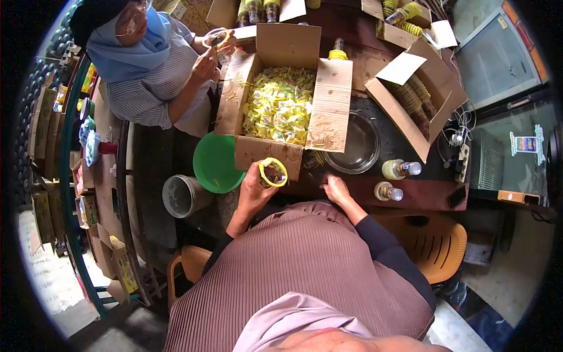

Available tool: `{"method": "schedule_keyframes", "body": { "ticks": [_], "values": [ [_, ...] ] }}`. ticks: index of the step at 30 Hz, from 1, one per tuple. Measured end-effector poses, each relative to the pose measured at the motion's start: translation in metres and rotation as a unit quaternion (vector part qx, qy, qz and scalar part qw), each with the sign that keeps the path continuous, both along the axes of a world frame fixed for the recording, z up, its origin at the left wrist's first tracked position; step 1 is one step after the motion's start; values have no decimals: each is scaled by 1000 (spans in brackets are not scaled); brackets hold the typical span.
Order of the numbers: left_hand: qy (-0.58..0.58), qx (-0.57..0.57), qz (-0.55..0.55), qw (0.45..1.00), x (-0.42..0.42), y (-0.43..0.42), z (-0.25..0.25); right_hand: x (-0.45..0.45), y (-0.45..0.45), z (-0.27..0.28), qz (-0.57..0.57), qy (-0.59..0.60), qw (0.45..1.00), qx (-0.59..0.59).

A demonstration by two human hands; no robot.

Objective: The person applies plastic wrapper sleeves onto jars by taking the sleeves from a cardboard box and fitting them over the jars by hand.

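Note:
My left hand [252, 190] is wrapped round a small container with a yellow rim [273, 172], its contents dark, just in front of the open cardboard box [331, 102]. Small yellow-and-white wrapped pieces [278, 105] fill that box. My right hand [336, 190] is at the table edge, its fingers curled together; what they hold, if anything, is too small to make out. To the right of it two small bottles with yellow bands [387, 191] [400, 169] lie or stand on the dark table.
Across the table at the left, a co-worker [158, 76] holds a similar yellow-rimmed item. A green basin [217, 163] and a grey bucket [183, 196] are left of my hands. A round glass-like tray [355, 144], another open box [410, 97] and cables [460, 126] are at the right.

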State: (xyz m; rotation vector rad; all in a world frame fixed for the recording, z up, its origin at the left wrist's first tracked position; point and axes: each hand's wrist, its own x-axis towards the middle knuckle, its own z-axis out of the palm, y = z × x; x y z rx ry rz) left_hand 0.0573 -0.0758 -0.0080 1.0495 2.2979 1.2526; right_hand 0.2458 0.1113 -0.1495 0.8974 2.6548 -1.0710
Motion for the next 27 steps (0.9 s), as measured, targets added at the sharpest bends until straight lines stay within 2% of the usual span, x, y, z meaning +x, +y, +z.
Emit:
{"method": "schedule_keyframes", "body": {
  "ticks": [1,3,4,6,10,11,13,18,21,23,25,27],
  "values": [
    [-8,2,9,1000,-1,-1,-1,-3,1,23,4,1,1000,1],
    [0,-4,16,1000,-4,0,3,-10,3,60,-68,120,981,-134],
    [9,-11,20,1000,-5,0,5,-14,3,75,-63,120,982,-132],
    [17,-12,21,1000,-7,3,8,-23,3,102,-24,253,967,-6],
    [63,-9,6,998,-10,10,14,-50,-2,143,23,339,940,40],
    [65,-6,6,998,-11,13,16,-54,-3,148,24,341,939,42],
    [68,-29,8,997,-13,19,22,-61,-3,153,107,360,922,95],
    [132,-51,-1,990,-21,28,24,-68,3,153,172,365,895,187],
    [94,-53,-24,994,-26,36,22,-72,7,155,180,361,888,223],
    [159,-82,-24,984,-30,42,18,-74,9,155,177,353,887,238],
    [136,-85,-33,986,-35,47,26,-78,9,154,177,349,885,250],
    [79,-142,-50,985,-41,50,28,-84,10,148,187,336,880,278]
  ]
}}
